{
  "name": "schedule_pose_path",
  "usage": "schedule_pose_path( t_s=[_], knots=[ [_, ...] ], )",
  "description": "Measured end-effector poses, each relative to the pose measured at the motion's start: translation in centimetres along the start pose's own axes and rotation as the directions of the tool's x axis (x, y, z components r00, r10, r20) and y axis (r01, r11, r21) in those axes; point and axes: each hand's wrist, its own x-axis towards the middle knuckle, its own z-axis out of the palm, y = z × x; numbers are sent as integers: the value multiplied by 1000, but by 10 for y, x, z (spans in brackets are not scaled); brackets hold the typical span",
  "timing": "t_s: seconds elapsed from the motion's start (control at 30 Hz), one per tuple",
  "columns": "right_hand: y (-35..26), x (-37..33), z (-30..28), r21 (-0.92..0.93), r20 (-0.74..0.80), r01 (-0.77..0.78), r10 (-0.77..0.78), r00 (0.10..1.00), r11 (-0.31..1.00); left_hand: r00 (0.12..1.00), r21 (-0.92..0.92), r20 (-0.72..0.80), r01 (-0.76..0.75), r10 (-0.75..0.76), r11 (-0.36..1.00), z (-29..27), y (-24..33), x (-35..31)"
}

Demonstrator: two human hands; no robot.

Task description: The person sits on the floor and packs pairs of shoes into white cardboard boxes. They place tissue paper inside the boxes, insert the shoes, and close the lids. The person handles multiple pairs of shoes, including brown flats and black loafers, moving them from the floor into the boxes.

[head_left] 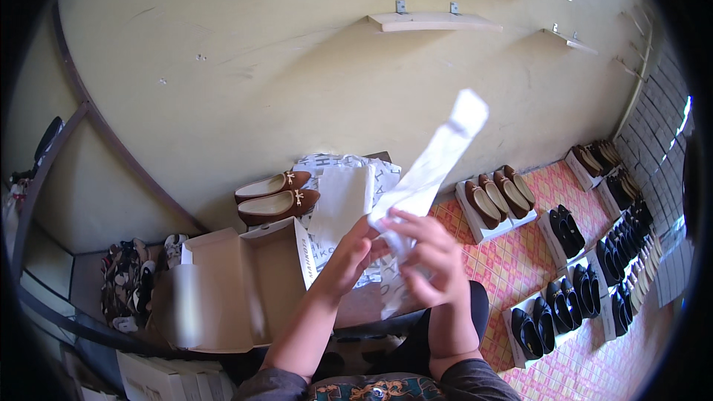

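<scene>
A long folded strip of white paper point(431, 167) slants up and to the right from my hands, its far end blurred. My left hand point(347, 256) is closed on its lower end. My right hand point(431, 252), smeared by motion, has its bent fingers around the crumpled lower part. Beneath them on the bench lie white sheets point(342, 197) and printed wrapping paper point(318, 171). Just left of these stands an open cardboard shoebox point(273, 282) with its lid point(212, 267) turned outward. A pair of brown flats with bows point(275, 204) rests behind the box.
Patterned shoes point(126, 282) are heaped at the far left, by a dark metal frame point(70, 126). Brown flats point(497, 197) and rows of black flats point(561, 304) sit on white boxes over a red patterned floor point(494, 267). Wooden shelves point(434, 22) jut from the wall.
</scene>
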Motion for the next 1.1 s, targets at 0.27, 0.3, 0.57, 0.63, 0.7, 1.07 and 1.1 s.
schedule_pose_path(
  t_s=[0.27,0.3,0.57,0.63,0.7,1.07,1.1],
  knots=[
    [-11,5,59,182,237,-50,6,971,982,822,14,-569,-14,19,1000,-32,17,-71],
    [-5,4,58,193,221,-88,45,974,977,820,-21,-572,24,-31,1000,-42,21,-80],
    [92,-69,66,226,-271,-689,724,634,688,577,-136,-774,252,-261,958,-112,22,-145],
    [103,-82,62,244,-61,-858,890,451,452,543,-129,-801,258,-254,958,-131,12,-162],
    [112,-104,58,339,144,-917,952,271,210,527,-152,-802,273,-280,950,-137,10,-172],
    [97,-124,45,622,327,-772,852,408,130,460,321,-885,493,70,809,-142,-2,-178],
    [97,-124,44,625,301,-765,855,423,158,468,378,-873,476,135,794,-136,-3,-179]
  ],
)
